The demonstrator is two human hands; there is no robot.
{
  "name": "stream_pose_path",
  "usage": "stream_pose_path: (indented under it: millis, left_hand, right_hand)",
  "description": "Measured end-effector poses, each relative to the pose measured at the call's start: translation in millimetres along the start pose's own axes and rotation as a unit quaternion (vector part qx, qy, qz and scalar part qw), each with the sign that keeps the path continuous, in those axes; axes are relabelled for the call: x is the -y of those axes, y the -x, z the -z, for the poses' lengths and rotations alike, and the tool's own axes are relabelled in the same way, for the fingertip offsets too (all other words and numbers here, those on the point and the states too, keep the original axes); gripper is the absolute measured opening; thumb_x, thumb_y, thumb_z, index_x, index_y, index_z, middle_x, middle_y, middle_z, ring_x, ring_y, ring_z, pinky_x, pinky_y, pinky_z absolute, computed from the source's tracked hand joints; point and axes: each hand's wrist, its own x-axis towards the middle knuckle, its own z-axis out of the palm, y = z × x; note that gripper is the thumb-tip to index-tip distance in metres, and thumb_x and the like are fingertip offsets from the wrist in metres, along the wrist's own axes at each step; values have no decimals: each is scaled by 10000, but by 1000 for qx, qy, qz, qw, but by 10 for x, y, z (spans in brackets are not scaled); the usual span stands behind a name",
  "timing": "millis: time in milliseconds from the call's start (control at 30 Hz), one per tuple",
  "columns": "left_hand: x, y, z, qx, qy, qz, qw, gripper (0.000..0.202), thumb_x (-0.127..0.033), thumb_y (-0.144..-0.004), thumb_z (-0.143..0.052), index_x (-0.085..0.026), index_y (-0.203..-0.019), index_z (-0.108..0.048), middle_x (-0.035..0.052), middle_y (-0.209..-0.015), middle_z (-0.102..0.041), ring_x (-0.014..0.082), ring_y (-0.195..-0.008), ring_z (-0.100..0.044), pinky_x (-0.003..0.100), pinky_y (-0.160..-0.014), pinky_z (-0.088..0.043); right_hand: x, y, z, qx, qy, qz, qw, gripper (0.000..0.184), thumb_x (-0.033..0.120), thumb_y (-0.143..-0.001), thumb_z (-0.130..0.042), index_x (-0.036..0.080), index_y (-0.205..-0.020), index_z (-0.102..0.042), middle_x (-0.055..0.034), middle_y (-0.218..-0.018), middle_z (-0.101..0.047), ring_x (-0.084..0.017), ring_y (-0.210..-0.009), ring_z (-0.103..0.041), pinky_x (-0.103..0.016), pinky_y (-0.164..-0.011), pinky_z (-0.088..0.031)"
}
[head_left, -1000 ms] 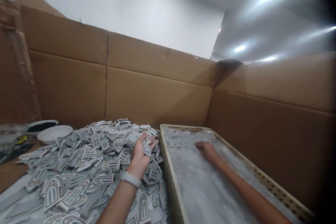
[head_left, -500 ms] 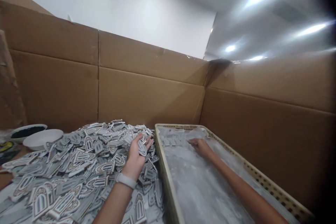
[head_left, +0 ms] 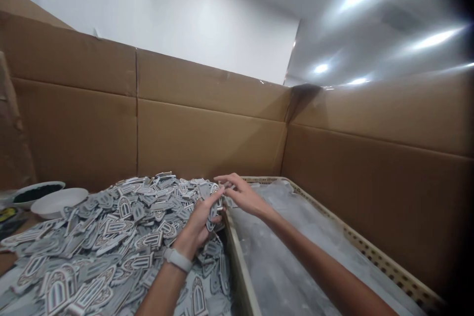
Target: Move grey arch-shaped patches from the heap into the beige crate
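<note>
Over the right edge of a heap of flat, arch-shaped window pieces [head_left: 126,224], my left hand [head_left: 200,219] is closed around at least one grey-and-white arched piece [head_left: 214,212]. How many pieces it holds I cannot make out. My right hand [head_left: 242,196] comes in from the right, its fingers stretched out and apart at the top of that piece. Its fingertips meet or nearly meet the left thumb. Below my right hand is a cream plastic crate [head_left: 242,276] lined with cloudy plastic sheeting [head_left: 285,252]; a few pieces in its far left corner are mostly hidden.
Cardboard walls [head_left: 211,133] rise behind the heap and along the crate's right side. At the far left stand a white bowl [head_left: 59,202] and another bowl with dark contents [head_left: 39,193]. A wristband [head_left: 178,259] sits on my left wrist.
My right hand has moved left, from the pieces in the crate to my left hand. My left hand has turned and shifted slightly right, its fingers now more closed around what it holds.
</note>
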Motion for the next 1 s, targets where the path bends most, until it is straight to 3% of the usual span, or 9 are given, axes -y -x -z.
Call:
stream_pose_path:
  millis: [100, 200, 367, 500, 633, 733, 800, 867, 1000]
  left_hand:
    - [-14, 32, 46, 19, -85, 11, 996, 525, -390, -719, -949, -127, -1111, -718, 65, -1009, -699, 76, -650, -615, 145, -428, -340]
    - [29, 6, 123, 54, -201, -8, 978, 501, -399, -719, -928, -157, -1078, -677, 31, -897, -659, 95, -625, -585, 161, -417, -280]
    - [96, -20, 108, 91, -284, -22, 954, 418, -337, -770, -840, -184, -1103, -638, 4, -834, -620, 111, -618, -575, 175, -430, -284]
    - [51, 35, 20, 98, -247, -22, 964, 492, -387, -758, -880, -182, -1151, -668, 32, -897, -663, 114, -634, -600, 173, -423, -247]
    - [44, 48, 15, 70, -236, -13, 969, 518, -413, -724, -920, -175, -1131, -705, 35, -875, -679, 114, -617, -592, 171, -446, -275]
    - [60, 23, 54, 43, -226, -9, 973, 519, -423, -720, -922, -187, -1130, -708, 36, -913, -688, 120, -647, -608, 171, -474, -329]
    - [65, 12, 73, 33, -223, -14, 974, 518, -436, -727, -918, -187, -1129, -706, 42, -936, -686, 126, -671, -618, 171, -477, -337]
    - [71, 12, 74, 28, -225, -19, 974, 509, -430, -732, -911, -186, -1125, -699, 38, -931, -674, 129, -676, -614, 171, -465, -324]
    - [102, 15, 44, 30, -235, -18, 971, 466, -404, -755, -879, -185, -1119, -687, 26, -891, -649, 135, -656, -610, 176, -440, -316]
  right_hand:
    - [32, 41, 81, 41, -51, 11, 998, 520, 139, -907, -513, 253, -1356, -749, -79, -1373, -687, -251, -1311, -597, -431, -1142, -457]
    - [91, 67, 141, 38, -55, 42, 997, 451, 204, -929, -594, 261, -1349, -750, -67, -1382, -706, -258, -1283, -611, -437, -1125, -461]
    - [173, 93, 193, 14, -26, 85, 996, 263, 394, -878, -828, 205, -1061, -823, -56, -1003, -785, -202, -903, -665, -348, -867, -521]
    - [47, 50, 251, -44, -125, 48, 990, 371, 504, -842, -861, 180, -977, -740, -43, -908, -736, -174, -800, -645, -293, -745, -520]
    - [-300, -62, 435, -216, -169, 23, 961, 458, 574, -850, -814, 195, -1062, -671, -60, -980, -720, -198, -881, -672, -296, -768, -549]
    - [-705, -86, 712, -255, -81, 0, 964, 476, 561, -884, -726, 169, -1154, -722, -103, -1037, -761, -225, -908, -698, -338, -818, -565]
    - [-1028, -29, 914, -265, 34, -27, 963, 395, 503, -858, -690, 158, -1030, -774, -120, -1002, -784, -240, -888, -706, -360, -845, -560]
    - [-1358, 81, 1081, -272, 115, -95, 951, 334, 440, -809, -682, 170, -961, -803, -116, -971, -801, -255, -899, -726, -353, -853, -554]
    - [-1905, 337, 1218, -304, 192, -283, 889, 266, 395, -747, -687, 172, -826, -808, -104, -828, -800, -274, -819, -749, -305, -697, -525]
